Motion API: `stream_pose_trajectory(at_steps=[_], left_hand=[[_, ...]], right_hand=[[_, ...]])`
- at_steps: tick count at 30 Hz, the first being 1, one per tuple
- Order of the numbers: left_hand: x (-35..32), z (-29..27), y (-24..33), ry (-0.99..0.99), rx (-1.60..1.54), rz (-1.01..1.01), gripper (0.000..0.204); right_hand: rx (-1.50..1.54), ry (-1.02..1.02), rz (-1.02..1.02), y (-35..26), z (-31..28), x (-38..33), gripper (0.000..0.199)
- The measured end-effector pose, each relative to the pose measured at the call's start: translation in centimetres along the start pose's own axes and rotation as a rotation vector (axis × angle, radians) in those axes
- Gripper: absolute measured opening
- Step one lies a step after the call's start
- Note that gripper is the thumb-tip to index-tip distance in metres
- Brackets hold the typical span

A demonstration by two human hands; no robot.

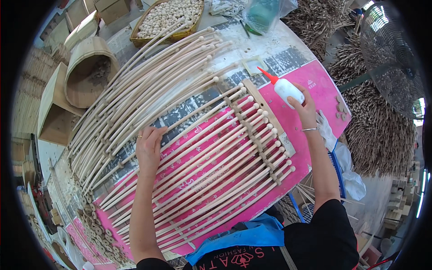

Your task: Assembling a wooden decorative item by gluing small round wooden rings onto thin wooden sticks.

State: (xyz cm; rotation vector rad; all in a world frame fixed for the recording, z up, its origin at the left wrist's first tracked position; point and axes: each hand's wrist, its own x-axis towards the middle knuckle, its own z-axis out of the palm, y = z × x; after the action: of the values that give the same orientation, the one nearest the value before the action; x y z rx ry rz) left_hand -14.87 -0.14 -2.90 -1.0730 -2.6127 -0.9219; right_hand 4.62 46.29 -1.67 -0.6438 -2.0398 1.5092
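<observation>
My right hand (306,107) is wrapped round a white squeeze bottle (285,91) with a long red nozzle, held tilted with its tip up and to the left. My left hand (150,143) pinches a thin wooden rod (191,115) at the upper edge of a row of similar rods. These rods lie side by side on a pink sheet (310,85), each with a round wooden ball (249,99) on its right end. A notched wooden strip (256,139) crosses them near the balls. My left fingertips are partly hidden.
Behind my left hand lies a larger heap of ball-ended rods (148,85). A yellow tray of wooden balls (168,20) and a wooden bucket (90,67) stand farther back. Wooden rings (96,229) lie at the left. Bundled sticks (378,144) and a fan (391,58) stand right.
</observation>
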Motion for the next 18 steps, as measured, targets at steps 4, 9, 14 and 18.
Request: stream_pose_trajectory(at_steps=[4, 9, 14, 18], left_hand=[[0.1, 0.0, 0.2, -0.007, 0.008, -0.004, 0.025], [0.0, 0.2, -0.2, 0.009, -0.008, 0.020, 0.024], [-1.1, -1.3, 0.2, 0.109, 0.046, 0.038, 0.027], [-1.7, -5.5, 4.5, 0.244, 0.223, 0.104, 0.033]], right_hand=[[-0.115, 0.092, -0.052, 2.4, -0.1, -0.3, 0.058], [-0.117, 0.118, -0.019, 3.3, 0.5, -0.3, 0.060], [-0.754, 0.377, -0.605, -0.6, 1.3, -1.3, 0.048], [0.140, -0.115, 0.020, -8.8, 8.1, -7.8, 0.026]])
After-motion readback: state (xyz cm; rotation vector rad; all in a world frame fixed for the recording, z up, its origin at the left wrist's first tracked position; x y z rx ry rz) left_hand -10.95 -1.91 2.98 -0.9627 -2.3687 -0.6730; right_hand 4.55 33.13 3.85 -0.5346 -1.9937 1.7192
